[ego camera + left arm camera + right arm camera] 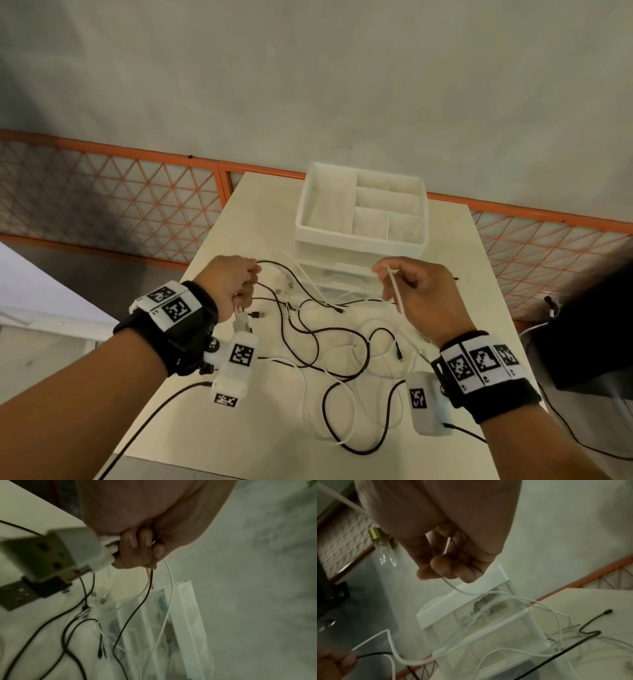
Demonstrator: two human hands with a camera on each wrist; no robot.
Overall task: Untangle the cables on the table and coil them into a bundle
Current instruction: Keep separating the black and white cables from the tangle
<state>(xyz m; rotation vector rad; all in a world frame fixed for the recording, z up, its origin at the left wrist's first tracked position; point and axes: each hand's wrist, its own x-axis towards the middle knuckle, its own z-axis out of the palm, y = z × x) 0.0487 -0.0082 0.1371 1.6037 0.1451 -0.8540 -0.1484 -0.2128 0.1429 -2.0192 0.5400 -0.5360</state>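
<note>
**Two hands lift strands out of the tangle**

Both hands are raised above the knot, so I judge the untangling step is in hand and no coiling has begun. The left hand (234, 286) curls its fingers (135, 545) round a black cable (137, 609) and at least one white strand, which trail down from its fist. The right hand (419, 294) pinches a white cable (395, 291) between thumb and fingertips (440, 563), the loose length hanging below its palm. Between and beneath the two wrists, most of the cables (329, 356) lie crossed in loops on the table (219, 442); just beyond the knuckles stands a white drawer organiser (359, 236). Next, the pinched white strand likely needs drawing away from the left fist until it slips clear of the black loops.
</note>
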